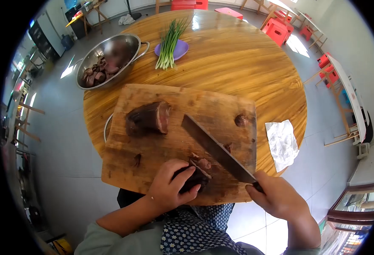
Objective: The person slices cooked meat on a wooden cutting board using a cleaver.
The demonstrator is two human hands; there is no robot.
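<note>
My left hand (170,180) is closed over a dark piece of cooked meat (191,180) near the front edge of the wooden cutting board (182,95). Small cut bits of meat (204,163) lie against its far side. In my right hand (278,195) is the handle of a cleaver (219,148), its broad blade slanting up and left over the board, apart from the held meat. A larger chunk of meat (149,119) rests at the board's upper left. One small round piece (241,120) sits at the upper right.
A steel bowl (127,42) of cut meat stands at the round table's (233,55) left rim. Green onions (168,46) lie across a purple plate (180,50) behind the board. White crumpled paper (281,144) is at the right. Red stools (275,30) stand beyond.
</note>
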